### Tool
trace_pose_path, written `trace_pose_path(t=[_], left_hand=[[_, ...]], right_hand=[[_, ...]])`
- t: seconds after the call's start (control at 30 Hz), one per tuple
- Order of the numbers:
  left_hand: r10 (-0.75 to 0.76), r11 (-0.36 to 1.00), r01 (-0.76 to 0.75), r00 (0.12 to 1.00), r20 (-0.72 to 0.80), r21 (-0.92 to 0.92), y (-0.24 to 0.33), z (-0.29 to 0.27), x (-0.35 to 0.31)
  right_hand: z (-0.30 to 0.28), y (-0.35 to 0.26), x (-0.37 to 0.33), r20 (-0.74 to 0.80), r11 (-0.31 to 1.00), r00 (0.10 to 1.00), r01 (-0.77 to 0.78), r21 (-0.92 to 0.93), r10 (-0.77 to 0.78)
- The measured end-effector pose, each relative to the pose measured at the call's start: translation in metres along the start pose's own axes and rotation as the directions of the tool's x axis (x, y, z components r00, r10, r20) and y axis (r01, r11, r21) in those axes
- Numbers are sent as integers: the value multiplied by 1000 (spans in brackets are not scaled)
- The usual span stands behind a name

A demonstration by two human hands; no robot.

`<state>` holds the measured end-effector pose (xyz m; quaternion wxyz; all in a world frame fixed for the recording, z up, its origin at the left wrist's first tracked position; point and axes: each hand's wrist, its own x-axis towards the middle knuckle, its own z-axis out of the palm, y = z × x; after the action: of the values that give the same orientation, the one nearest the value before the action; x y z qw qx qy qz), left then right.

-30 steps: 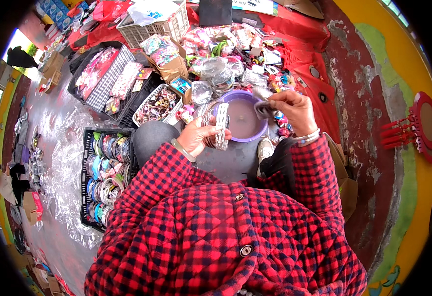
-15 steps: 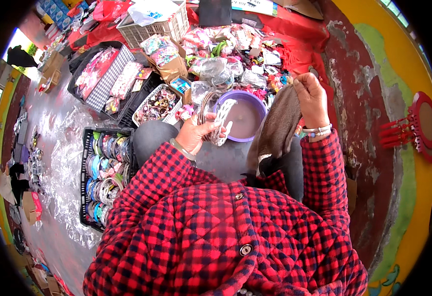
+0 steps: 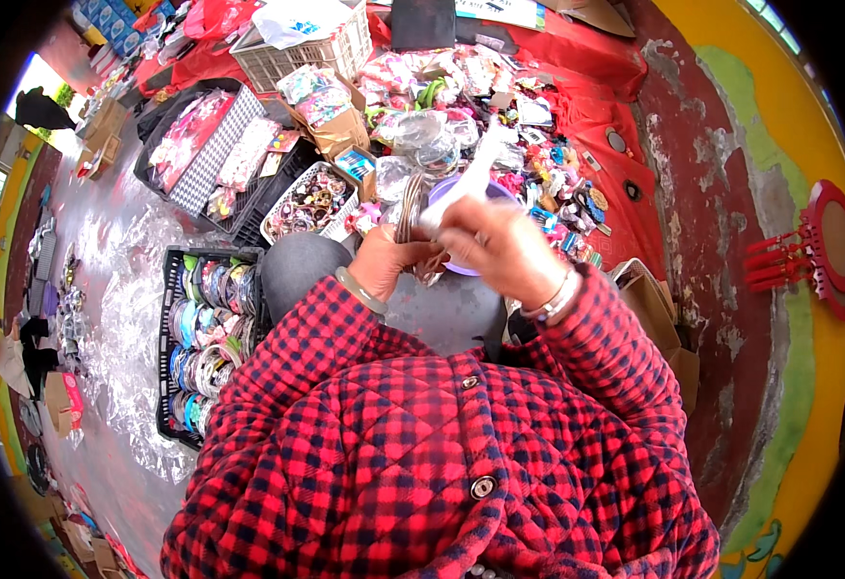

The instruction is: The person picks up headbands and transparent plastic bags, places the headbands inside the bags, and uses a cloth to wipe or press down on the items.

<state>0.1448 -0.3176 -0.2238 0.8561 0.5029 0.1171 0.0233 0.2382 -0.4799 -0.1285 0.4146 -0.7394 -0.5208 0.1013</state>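
My left hand (image 3: 379, 267), a bracelet at its wrist, is closed around several thin brown hoops (image 3: 410, 206) that look like headbands. Beside it, my right hand (image 3: 517, 253) is bent inward with its fingers closed on a white strip (image 3: 481, 166), smeared by motion, which slants up and away; it may be the white braided hoops. The two hands nearly meet above my lap. Behind them shows part of a purple basin (image 3: 503, 192), mostly covered by the right hand and the strip.
A black crate (image 3: 165, 357) packed with headbands stands left of my knee. Beyond it are a white basket (image 3: 347, 205) of hair ornaments and an open cardboard box (image 3: 336, 136). Small packaged goods (image 3: 442, 92) heap up ahead on red cloth (image 3: 625, 106); a carton (image 3: 650, 299) sits at right.
My right hand has come down and left to my left hand. The brown furry cloth it held is gone from view. The white hoops no longer show spread in my left hand.
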Motion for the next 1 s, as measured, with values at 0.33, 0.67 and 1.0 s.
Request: trace_pose_path(t=[0.33, 0.67, 1.0], left_hand=[[-54, 990, 20, 971, 233, 143, 41, 19, -18], [-206, 976, 219, 931, 301, -10, 30, 12, -16], [-173, 984, 153, 938, 301, 91, 31, 13, -23]], right_hand=[[24, 12, 5, 6, 977, 990, 141, -157, -142], [24, 8, -4, -40, 961, 999, -20, -274, 10], [12, 20, -1, 199, 992, 977, -89, 88, 70]])
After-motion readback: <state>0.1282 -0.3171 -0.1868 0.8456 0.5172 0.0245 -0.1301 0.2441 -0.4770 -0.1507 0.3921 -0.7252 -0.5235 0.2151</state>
